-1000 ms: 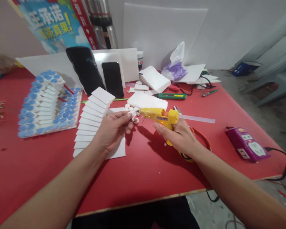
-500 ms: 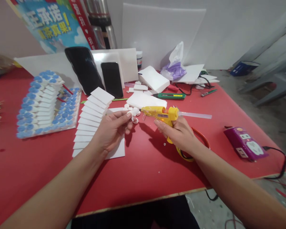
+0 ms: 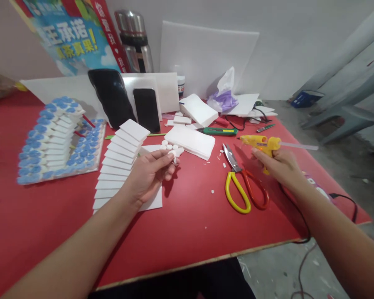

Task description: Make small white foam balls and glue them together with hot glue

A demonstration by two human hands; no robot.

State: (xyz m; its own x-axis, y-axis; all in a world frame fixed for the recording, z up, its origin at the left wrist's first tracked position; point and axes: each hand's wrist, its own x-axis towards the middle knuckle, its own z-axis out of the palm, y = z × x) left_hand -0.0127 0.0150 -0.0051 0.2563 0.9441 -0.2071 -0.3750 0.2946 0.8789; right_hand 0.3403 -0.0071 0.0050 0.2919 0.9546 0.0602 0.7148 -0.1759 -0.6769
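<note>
My left hand (image 3: pixel 152 170) pinches a small white piece (image 3: pixel 178 153) between thumb and fingers, with a few small white discs (image 3: pixel 166 145) just behind it. Its exact shape is partly hidden by the fingers. My right hand (image 3: pixel 282 168), out to the right, is wrapped round a yellow hot glue gun (image 3: pixel 260 142). From the gun's back end sticks a clear glue stick (image 3: pixel 299 146), and its nozzle points left. Scissors (image 3: pixel 232 161) with one yellow and one red handle lie half open on the table between my hands. Fanned white slabs (image 3: pixel 114 171) form curved steps beside my left wrist.
A stepped model with blue-topped pieces (image 3: pixel 37 137) stands left on the red table (image 3: pixel 187 232). White sheets (image 3: pixel 190 140), a green utility knife (image 3: pixel 220 131) and two phones (image 3: pixel 146 110) are behind. A power cord (image 3: pixel 299 207) hangs past the right edge; a purple power strip (image 3: pixel 318 187) is partly hidden.
My right hand has carried the glue gun to the right, away from the white piece, uncovering the scissors. My left hand stays almost in place, still pinching.
</note>
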